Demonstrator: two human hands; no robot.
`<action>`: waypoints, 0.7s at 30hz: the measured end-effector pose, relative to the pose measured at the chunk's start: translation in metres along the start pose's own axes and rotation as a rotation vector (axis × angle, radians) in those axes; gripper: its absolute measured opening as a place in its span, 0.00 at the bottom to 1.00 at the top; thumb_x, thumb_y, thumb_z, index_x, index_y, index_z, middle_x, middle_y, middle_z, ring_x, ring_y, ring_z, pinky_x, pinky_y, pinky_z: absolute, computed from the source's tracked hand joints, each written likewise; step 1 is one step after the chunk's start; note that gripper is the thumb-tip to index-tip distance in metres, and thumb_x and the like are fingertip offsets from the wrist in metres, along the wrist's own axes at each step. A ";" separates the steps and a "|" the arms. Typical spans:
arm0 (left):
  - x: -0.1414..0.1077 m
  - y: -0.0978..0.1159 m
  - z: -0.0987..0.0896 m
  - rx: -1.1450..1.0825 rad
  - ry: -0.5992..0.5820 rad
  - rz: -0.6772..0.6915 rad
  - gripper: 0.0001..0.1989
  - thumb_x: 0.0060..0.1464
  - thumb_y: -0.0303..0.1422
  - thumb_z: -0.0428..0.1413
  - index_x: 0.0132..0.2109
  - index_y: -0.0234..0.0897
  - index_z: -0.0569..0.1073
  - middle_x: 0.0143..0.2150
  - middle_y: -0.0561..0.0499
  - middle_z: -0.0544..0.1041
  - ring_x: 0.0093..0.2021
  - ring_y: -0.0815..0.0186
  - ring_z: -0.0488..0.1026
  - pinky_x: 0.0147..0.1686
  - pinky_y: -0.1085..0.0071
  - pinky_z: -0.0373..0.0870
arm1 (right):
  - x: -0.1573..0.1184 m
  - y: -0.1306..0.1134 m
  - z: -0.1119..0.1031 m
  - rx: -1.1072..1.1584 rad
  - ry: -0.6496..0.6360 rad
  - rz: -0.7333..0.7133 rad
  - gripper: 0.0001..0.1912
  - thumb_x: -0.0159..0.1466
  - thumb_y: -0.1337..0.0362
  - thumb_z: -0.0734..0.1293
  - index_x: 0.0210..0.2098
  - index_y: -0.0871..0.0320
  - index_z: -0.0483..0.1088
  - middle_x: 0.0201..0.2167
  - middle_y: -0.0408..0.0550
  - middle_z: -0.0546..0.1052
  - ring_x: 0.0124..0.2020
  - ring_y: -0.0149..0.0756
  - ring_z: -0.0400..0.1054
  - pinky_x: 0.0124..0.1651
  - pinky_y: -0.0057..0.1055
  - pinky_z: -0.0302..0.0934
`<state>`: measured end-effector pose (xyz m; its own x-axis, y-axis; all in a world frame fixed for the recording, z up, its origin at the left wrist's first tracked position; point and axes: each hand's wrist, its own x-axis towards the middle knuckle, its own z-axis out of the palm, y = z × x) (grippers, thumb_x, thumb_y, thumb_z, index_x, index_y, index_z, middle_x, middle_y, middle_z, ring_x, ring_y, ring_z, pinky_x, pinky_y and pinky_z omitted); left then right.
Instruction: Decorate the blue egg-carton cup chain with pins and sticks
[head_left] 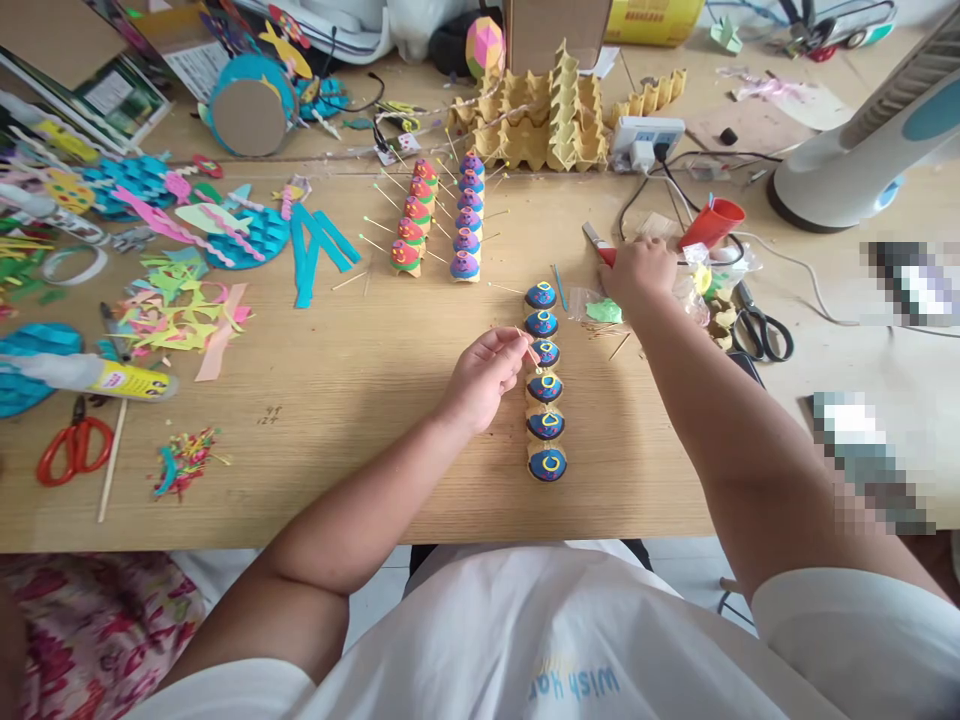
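Note:
My left hand (484, 375) pinches a thin toothpick (533, 354) between thumb and fingertips, with a small pale bit at its lower end. It is held beside a row of egg-carton cups topped with blue clay (546, 388), each carrying a yellow ring and small red marks. My right hand (643, 268) is closed over the red handle of a small knife (606, 252); its blade points away to the left. Part of the handle is hidden under the fingers. Near that hand lie a green clay lump (604, 311) and several loose toothpicks (619, 346).
Red-green caterpillars (413, 218) and purple-blue caterpillars (466, 222) stand farther back, stuck with pins. Egg cartons (525, 115), a power strip (648, 136) and a red cup (716, 222) lie beyond. Black scissors (763, 325) rest at right; red-handled scissors (75, 445) and paper scraps (180, 305) at left.

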<state>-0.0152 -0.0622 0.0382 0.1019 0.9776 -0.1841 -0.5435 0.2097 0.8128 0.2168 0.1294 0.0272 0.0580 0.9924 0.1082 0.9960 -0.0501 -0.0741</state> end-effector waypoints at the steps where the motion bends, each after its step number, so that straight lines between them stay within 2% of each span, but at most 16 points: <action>1: 0.000 0.000 0.000 0.002 -0.001 0.001 0.24 0.40 0.47 0.79 0.36 0.37 0.79 0.30 0.54 0.80 0.22 0.82 0.57 0.19 0.82 0.47 | 0.000 -0.001 -0.001 0.014 0.012 -0.005 0.27 0.70 0.57 0.71 0.60 0.73 0.76 0.61 0.78 0.76 0.63 0.67 0.67 0.61 0.62 0.62; 3: -0.001 0.001 0.001 0.003 0.000 0.006 0.24 0.39 0.46 0.79 0.35 0.37 0.79 0.30 0.54 0.80 0.22 0.81 0.57 0.19 0.82 0.47 | -0.006 -0.001 -0.007 0.056 0.053 -0.034 0.26 0.70 0.55 0.71 0.58 0.71 0.77 0.60 0.76 0.77 0.61 0.67 0.68 0.61 0.64 0.62; 5: -0.001 0.003 0.001 -0.011 0.005 0.000 0.24 0.39 0.46 0.79 0.35 0.37 0.79 0.29 0.55 0.79 0.22 0.81 0.57 0.19 0.83 0.48 | -0.020 -0.002 -0.017 0.128 0.140 -0.132 0.23 0.71 0.55 0.69 0.57 0.66 0.78 0.58 0.71 0.78 0.59 0.66 0.70 0.60 0.65 0.63; 7: -0.002 0.004 0.001 -0.045 0.007 -0.027 0.24 0.38 0.45 0.79 0.35 0.37 0.78 0.29 0.56 0.78 0.22 0.81 0.56 0.19 0.83 0.47 | -0.044 -0.005 -0.028 0.245 0.234 -0.349 0.21 0.73 0.55 0.68 0.59 0.59 0.77 0.56 0.64 0.79 0.59 0.61 0.71 0.62 0.63 0.64; 9: -0.002 0.006 0.002 -0.091 0.003 -0.065 0.24 0.38 0.44 0.79 0.36 0.37 0.78 0.29 0.56 0.77 0.22 0.81 0.56 0.18 0.82 0.46 | -0.075 -0.010 -0.036 0.366 0.250 -0.650 0.20 0.73 0.55 0.69 0.61 0.54 0.77 0.55 0.59 0.80 0.58 0.56 0.74 0.62 0.58 0.67; 12: -0.004 0.007 0.003 -0.136 -0.029 -0.120 0.24 0.38 0.42 0.79 0.35 0.37 0.76 0.28 0.57 0.76 0.22 0.81 0.56 0.18 0.82 0.46 | -0.120 -0.021 -0.038 0.577 0.304 -0.986 0.15 0.73 0.56 0.71 0.58 0.49 0.78 0.49 0.52 0.83 0.50 0.46 0.79 0.55 0.46 0.74; 14: -0.005 0.007 0.003 -0.142 -0.056 -0.144 0.24 0.37 0.41 0.80 0.33 0.36 0.76 0.28 0.57 0.75 0.23 0.81 0.56 0.18 0.83 0.47 | -0.142 -0.028 -0.035 0.734 0.351 -1.053 0.15 0.73 0.62 0.71 0.59 0.48 0.77 0.46 0.49 0.85 0.46 0.41 0.80 0.49 0.39 0.75; 16: -0.007 0.006 0.004 -0.141 -0.061 -0.159 0.25 0.35 0.42 0.80 0.32 0.35 0.76 0.28 0.58 0.73 0.23 0.81 0.57 0.18 0.83 0.49 | -0.153 -0.033 -0.031 0.852 0.384 -1.045 0.15 0.73 0.65 0.71 0.58 0.48 0.77 0.43 0.48 0.85 0.42 0.38 0.81 0.45 0.35 0.75; 21: -0.010 0.004 0.007 -0.139 -0.041 -0.198 0.27 0.31 0.43 0.82 0.30 0.35 0.76 0.26 0.59 0.70 0.23 0.81 0.57 0.19 0.84 0.50 | -0.158 -0.036 -0.029 0.986 0.397 -1.050 0.12 0.72 0.65 0.71 0.53 0.49 0.80 0.41 0.48 0.86 0.40 0.37 0.81 0.44 0.35 0.76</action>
<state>-0.0129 -0.0713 0.0474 0.2498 0.9183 -0.3070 -0.6189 0.3953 0.6787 0.1741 -0.0290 0.0411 -0.4619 0.4248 0.7786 0.1586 0.9032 -0.3988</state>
